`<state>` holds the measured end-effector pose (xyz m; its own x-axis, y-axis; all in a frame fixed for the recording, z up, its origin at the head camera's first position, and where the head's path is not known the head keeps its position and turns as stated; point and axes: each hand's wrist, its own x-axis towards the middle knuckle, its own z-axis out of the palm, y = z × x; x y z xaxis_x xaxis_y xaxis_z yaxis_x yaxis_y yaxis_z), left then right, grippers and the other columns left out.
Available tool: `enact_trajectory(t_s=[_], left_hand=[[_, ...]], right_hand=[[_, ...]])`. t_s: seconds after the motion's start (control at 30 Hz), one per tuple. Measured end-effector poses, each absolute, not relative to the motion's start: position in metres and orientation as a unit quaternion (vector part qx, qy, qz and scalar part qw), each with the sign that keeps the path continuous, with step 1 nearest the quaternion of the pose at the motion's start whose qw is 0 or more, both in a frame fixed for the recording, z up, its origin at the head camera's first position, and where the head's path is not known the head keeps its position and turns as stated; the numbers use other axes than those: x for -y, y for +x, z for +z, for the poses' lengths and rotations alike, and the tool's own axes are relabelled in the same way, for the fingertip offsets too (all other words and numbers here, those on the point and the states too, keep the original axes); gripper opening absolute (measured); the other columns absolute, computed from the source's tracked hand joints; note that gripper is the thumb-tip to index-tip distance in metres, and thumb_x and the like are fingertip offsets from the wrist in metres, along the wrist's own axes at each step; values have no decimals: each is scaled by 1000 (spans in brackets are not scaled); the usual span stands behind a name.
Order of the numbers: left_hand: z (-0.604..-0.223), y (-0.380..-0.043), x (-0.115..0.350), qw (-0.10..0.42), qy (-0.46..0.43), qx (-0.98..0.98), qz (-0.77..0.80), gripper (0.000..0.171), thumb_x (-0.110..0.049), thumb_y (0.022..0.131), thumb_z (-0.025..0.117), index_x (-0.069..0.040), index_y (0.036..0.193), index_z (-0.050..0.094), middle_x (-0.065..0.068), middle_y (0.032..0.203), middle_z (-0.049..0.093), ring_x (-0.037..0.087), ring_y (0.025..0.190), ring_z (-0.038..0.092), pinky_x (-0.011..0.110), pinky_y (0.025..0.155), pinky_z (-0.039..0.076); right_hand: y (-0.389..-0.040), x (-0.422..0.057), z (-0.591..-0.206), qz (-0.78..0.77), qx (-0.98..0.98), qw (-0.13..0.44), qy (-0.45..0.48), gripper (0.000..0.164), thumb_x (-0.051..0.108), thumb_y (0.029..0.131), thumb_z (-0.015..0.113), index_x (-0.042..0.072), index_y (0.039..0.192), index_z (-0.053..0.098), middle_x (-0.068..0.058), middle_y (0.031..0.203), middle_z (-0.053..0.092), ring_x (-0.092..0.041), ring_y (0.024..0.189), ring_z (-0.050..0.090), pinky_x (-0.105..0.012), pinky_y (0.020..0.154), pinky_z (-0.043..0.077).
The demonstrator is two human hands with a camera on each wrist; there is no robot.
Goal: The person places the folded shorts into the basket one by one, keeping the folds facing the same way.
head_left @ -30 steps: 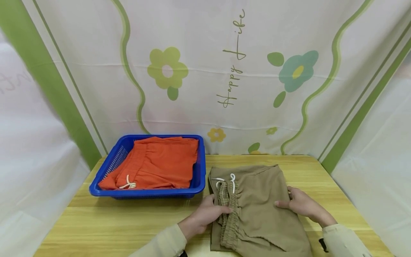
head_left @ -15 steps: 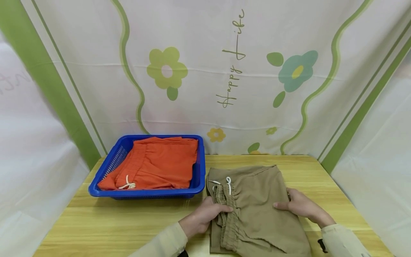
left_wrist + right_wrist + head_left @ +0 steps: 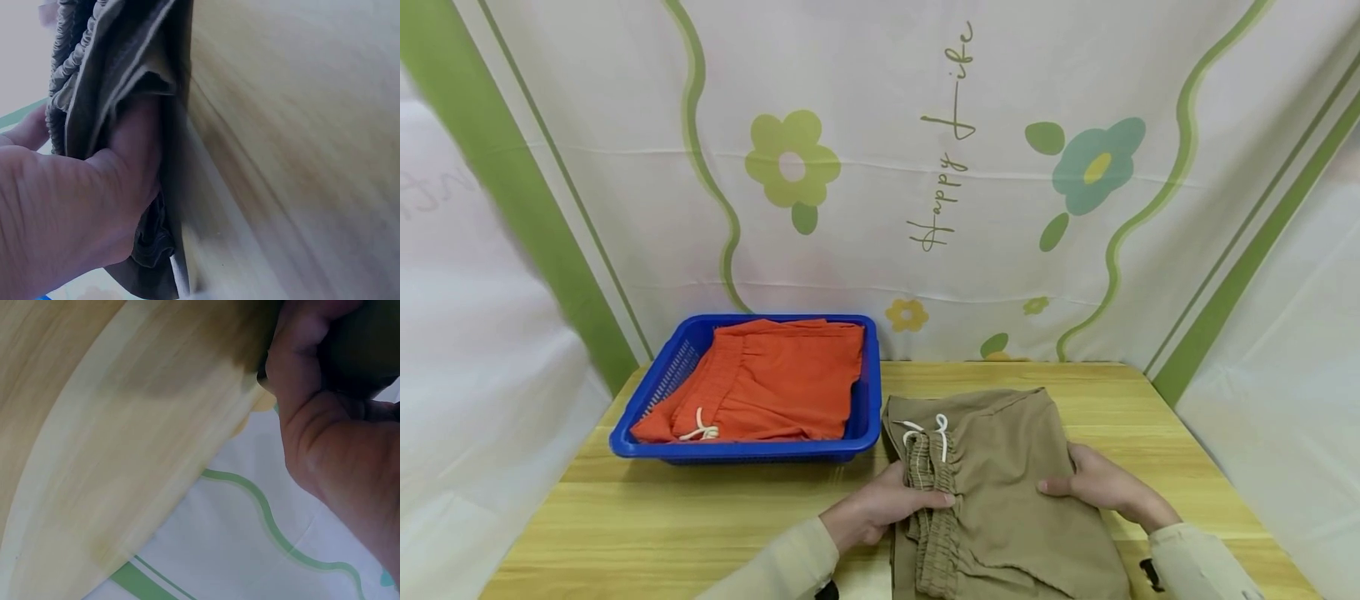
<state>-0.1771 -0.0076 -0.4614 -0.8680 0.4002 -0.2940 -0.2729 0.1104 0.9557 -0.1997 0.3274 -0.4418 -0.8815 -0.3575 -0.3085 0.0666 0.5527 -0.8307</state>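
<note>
In the head view, a pair of brown drawstring pants [image 3: 1015, 467] lies folded on the table, its gathered waistband to the left and a white drawstring [image 3: 942, 433] near the top. My left hand [image 3: 887, 504] grips the waistband side, thumb on top and fingers underneath. At the opposite edge, my right hand [image 3: 1101, 483] pinches the fold with its thumb over the cloth. The left wrist view shows the fingers tucked into the brown layers [image 3: 125, 69] close above the wood. Dark cloth [image 3: 362, 350] sits within the right hand's grasp in the right wrist view.
A blue plastic basket [image 3: 745, 451] stands left of the brown pants, with folded orange pants [image 3: 790, 379] and their cream drawstring inside. Behind the wooden table [image 3: 700, 517] hangs a white curtain [image 3: 865, 250] printed with flowers; more curtain encloses both sides.
The brown pants and my left hand have shifted slightly toward the near edge, with the left thumb a little farther right. My right hand keeps nearly the same place. The basket has not moved.
</note>
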Motion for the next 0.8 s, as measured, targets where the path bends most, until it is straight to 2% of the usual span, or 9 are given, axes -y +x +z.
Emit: enact_trajectory(t_s=[0.07, 0.23, 0.33, 0.5, 0.67, 0.8], left_hand=[[-461, -177, 8, 245, 37, -717, 652, 51, -16, 83, 84, -6, 125, 57, 9, 124, 58, 33, 122, 52, 63, 110, 32], [-461, -178, 8, 243, 48, -717, 652, 49, -11, 82, 84, -7, 122, 57, 7, 119, 61, 26, 113, 56, 53, 105, 41], [-462, -179, 9, 250, 60, -705, 661, 51, -4, 80, 81, -8, 124, 56, 5, 117, 63, 23, 109, 57, 47, 102, 44], [-462, -181, 8, 247, 68, -698, 668, 65, 3, 77, 79, -9, 133, 49, 6, 126, 61, 25, 116, 56, 49, 106, 42], [-456, -183, 9, 243, 84, -692, 675, 68, 7, 75, 78, -10, 135, 49, 6, 123, 62, 24, 112, 58, 49, 104, 44], [-447, -183, 11, 243, 95, -677, 688, 66, 8, 75, 76, -10, 133, 49, 6, 117, 64, 23, 106, 60, 41, 99, 48]], right_hand=[[-200, -327, -441, -463, -852, 228, -87, 72, 20, 94, 74, -18, 142, 35, -19, 121, 63, -28, 101, 66, -41, 83, 56], [-199, -326, -441, -458, -856, 223, -88, 69, 21, 95, 73, -16, 142, 37, -20, 123, 63, -28, 101, 66, -41, 83, 55], [-199, -327, -441, -461, -855, 221, -90, 73, 20, 95, 73, -16, 145, 33, -27, 130, 58, -32, 107, 65, -43, 85, 55], [-199, -327, -440, -476, -846, 219, -97, 79, 15, 95, 72, -18, 149, 26, -37, 141, 46, -39, 115, 60, -47, 88, 55], [-198, -329, -434, -488, -841, 206, -108, 75, 14, 96, 71, -18, 148, 28, -35, 136, 50, -37, 110, 63, -44, 83, 57], [-196, -329, -426, -492, -843, 185, -112, 75, 15, 95, 72, -17, 148, 29, -34, 135, 52, -34, 106, 65, -40, 80, 58]])
